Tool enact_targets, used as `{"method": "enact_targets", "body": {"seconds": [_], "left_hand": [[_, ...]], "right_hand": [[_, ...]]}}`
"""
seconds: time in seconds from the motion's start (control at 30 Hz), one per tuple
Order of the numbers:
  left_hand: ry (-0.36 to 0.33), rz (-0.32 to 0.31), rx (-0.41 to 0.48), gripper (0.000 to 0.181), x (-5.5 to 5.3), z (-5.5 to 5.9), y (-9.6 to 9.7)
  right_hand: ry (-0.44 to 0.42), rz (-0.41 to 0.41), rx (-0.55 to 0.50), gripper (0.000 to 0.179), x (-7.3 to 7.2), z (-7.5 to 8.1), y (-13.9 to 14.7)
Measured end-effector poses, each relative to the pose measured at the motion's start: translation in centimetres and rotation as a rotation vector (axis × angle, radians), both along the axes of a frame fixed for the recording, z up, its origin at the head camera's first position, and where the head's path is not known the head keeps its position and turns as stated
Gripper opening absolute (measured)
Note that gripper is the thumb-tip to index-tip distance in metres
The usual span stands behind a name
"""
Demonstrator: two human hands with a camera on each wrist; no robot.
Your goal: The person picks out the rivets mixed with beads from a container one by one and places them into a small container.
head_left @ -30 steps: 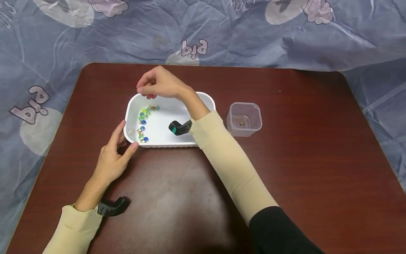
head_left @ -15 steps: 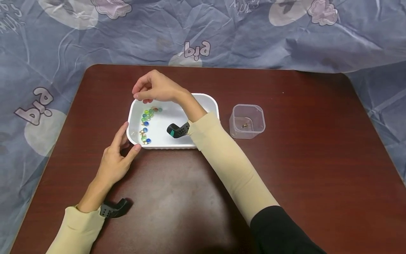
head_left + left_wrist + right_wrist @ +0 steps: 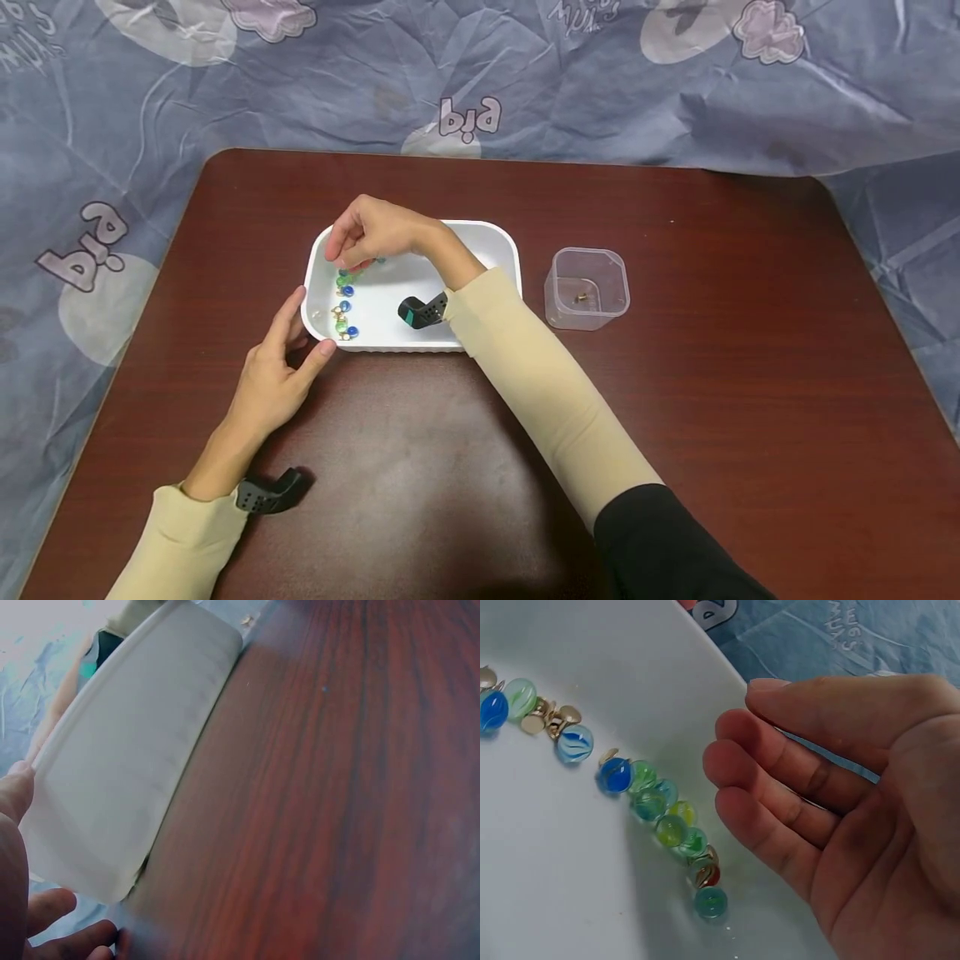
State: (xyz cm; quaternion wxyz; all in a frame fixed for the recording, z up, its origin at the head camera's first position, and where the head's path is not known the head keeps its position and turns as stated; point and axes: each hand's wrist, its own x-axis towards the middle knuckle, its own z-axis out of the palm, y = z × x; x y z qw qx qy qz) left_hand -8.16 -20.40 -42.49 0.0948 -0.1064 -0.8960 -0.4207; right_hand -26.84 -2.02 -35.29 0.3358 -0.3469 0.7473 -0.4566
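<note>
A white tray [image 3: 390, 321] stands on the table, with a curved row of glass marbles [image 3: 347, 291] and small gold stud-like pieces along its left part. Over the tray's far left part, my right hand [image 3: 382, 229] hovers with loosely bent fingers. In the right wrist view its fingertips are just beside the green marbles [image 3: 650, 803], and nothing shows between thumb and fingers. Gold pieces [image 3: 570, 714] lie among the blue marbles. My left hand [image 3: 266, 387] spans the tray's near left corner, thumb at the near rim and fingers, fairly straight, at the left end.
Right of the tray stands a clear square plastic box [image 3: 587, 322] with a small gold piece [image 3: 581, 297] inside. Brown wooden table [image 3: 750, 375] lies around both. Blue printed cloth [image 3: 570, 100] hangs behind the table's far edge.
My right hand has come from the tray's far rim down toward me, over the upper marbles, and now covers some of them. The left hand stays at the tray corner.
</note>
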Motion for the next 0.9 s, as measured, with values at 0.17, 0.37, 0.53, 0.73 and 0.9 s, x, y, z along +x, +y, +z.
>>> {"method": "enact_targets", "body": {"seconds": [0.17,0.37,0.53,0.73,0.9], "left_hand": [[-0.005,0.004,-0.006,0.074,-0.1,-0.1,-0.1],[0.006,0.002,-0.001,0.073,0.0,-0.2,-0.1],[0.01,-0.005,0.007,0.074,-0.1,-0.1,0.0],[0.005,-0.001,0.008,0.073,-0.1,0.0,-0.1],[0.002,0.0,0.001,0.073,0.0,-0.1,-0.1]], "right_hand": [[0.015,0.05,0.069,0.015,0.1,-0.5,-0.4],[0.052,0.161,0.157,0.013,0.7,-0.9,-1.3],[0.063,0.206,0.203,0.014,1.1,-1.0,-1.9],[0.082,0.229,0.236,0.016,1.3,-1.3,-2.2],[0.107,0.246,0.249,0.014,1.3,-1.9,-2.6]]}}
